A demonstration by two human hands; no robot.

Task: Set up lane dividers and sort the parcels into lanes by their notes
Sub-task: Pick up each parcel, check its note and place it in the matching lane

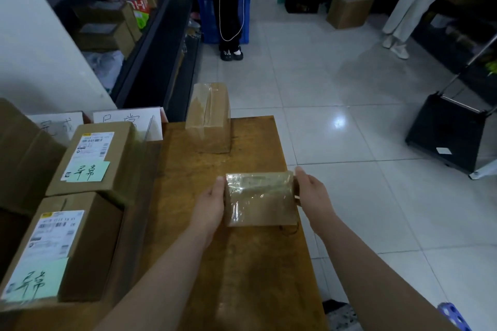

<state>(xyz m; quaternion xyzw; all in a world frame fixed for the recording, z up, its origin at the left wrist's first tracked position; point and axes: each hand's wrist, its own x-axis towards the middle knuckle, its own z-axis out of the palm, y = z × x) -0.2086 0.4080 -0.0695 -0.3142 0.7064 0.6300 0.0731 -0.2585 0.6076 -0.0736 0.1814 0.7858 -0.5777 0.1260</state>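
A small brown parcel (259, 199) wrapped in shiny tape sits near the right edge of the wooden table (242, 277). My left hand (212, 203) grips its left side and my right hand (312, 192) grips its right side. A taller taped parcel (209, 118) stands at the table's far edge. On the left lie two cardboard boxes (94, 161) (61, 247), each with a shipping label and a green handwritten note. Behind them stand two white handwritten sign cards (129, 119) (57, 123). A clear divider sheet (146, 137) stands beside the nearer sign.
A large brown box (18, 153) fills the far left. Dark shelving (150, 35) with parcels runs along the left wall. Two people stand on the tiled floor beyond: one in black (230, 8), one in white (411, 2). A black trolley (446, 131) stands at right, a cardboard box (349, 9) farther back.
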